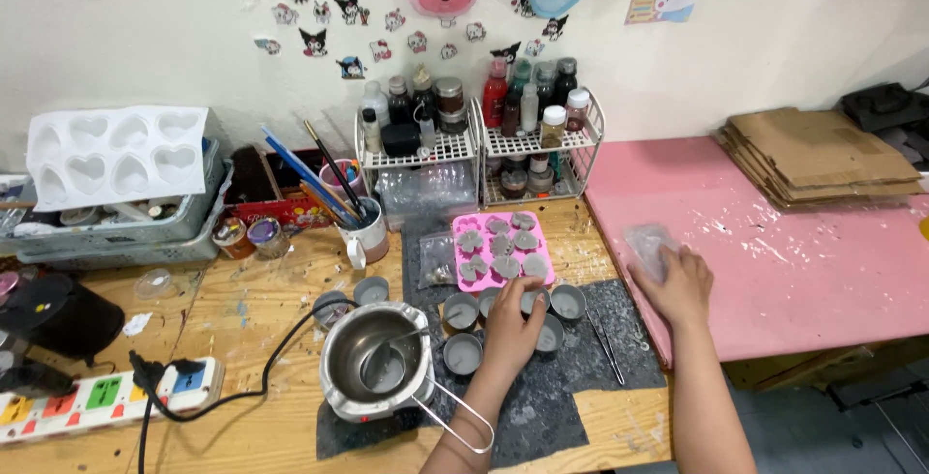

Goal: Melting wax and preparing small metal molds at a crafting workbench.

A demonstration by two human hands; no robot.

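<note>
Head view: left hand (513, 324) resting fingers-together on small grey round cups (463, 351) clustered on dark mat (542, 406), just below pink silicone mould tray (503, 251). Right hand (677, 285) pinching crumpled clear plastic bag (648, 245) over pink worktop (774, 251). Steel melting pot (375, 363) near left wrist.

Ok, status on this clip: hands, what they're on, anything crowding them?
Left hand fingers down among small grey cups. Right hand holding clear plastic bag over pink table. Metal pot and pink mold close by.
</note>
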